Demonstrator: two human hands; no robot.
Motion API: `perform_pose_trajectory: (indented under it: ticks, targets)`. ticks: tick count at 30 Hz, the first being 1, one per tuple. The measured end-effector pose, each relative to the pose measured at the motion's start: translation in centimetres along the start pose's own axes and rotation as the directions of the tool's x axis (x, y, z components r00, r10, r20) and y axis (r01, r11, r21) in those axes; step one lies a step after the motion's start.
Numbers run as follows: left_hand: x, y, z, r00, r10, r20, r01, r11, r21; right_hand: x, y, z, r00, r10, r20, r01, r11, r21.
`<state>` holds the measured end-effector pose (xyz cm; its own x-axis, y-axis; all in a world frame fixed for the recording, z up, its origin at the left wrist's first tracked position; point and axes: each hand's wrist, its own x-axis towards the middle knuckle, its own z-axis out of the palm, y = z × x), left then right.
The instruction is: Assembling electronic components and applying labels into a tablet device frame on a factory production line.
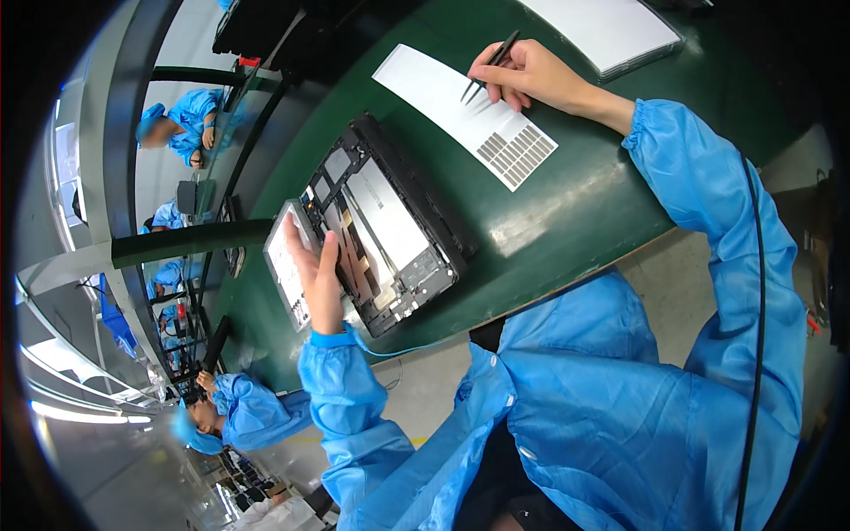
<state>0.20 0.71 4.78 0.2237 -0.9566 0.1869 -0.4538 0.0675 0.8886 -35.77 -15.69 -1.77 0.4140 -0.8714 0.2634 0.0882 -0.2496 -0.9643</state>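
My right hand [522, 75] pinches black tweezers [489, 66], tips on the white sticker sheet [460, 111] lying on the green bench [575, 203]. Those small grey stickers [518, 152] look flimsy; lift by 1 edge. My left hand [316, 274] rests flat, fingers unclenched, steadying the opened tablet [381, 221].

I wear a bright blue work smock with long, loose, creased sleeves that close in snug cuffs at my wrists. Small snap buttons run down its front, over a dark garment. My hands are bare, ungloved.
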Motion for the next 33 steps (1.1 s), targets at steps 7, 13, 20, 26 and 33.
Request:
perform_pose_trajectory:
  ticks: [7, 13, 20, 26, 33]
  targets:
    - [3.8, 9.9, 9.7, 0.439, 0.261, 0.86, -0.809, 0.53, 0.252, -0.8, -0.6, -1.3, 0.993, 0.072, 0.099, -0.065, 0.995, -0.073]
    - [4.4, 7.3, 13.8, 0.323, 0.137, 0.937, -0.864, 0.446, 0.232, -1.3, -1.0, -1.1, 0.975, 0.117, 0.189, -0.095, 0.988, -0.119]
    - [4.3, 7.1, 14.5, 0.328, 0.181, 0.927, -0.885, 0.402, 0.235, -1.7, -1.1, -1.9, 0.969, 0.143, 0.202, -0.112, 0.981, -0.158]
    - [4.4, 6.9, 13.8, 0.34, 0.195, 0.92, -0.881, 0.407, 0.24, -0.7, -1.1, -1.7, 0.963, 0.103, 0.249, -0.061, 0.983, -0.171]
    - [4.6, 6.5, 11.5, 0.389, 0.33, 0.86, -0.885, 0.394, 0.249, -0.1, -0.4, -2.4, 0.984, 0.176, 0.015, -0.176, 0.984, -0.039]
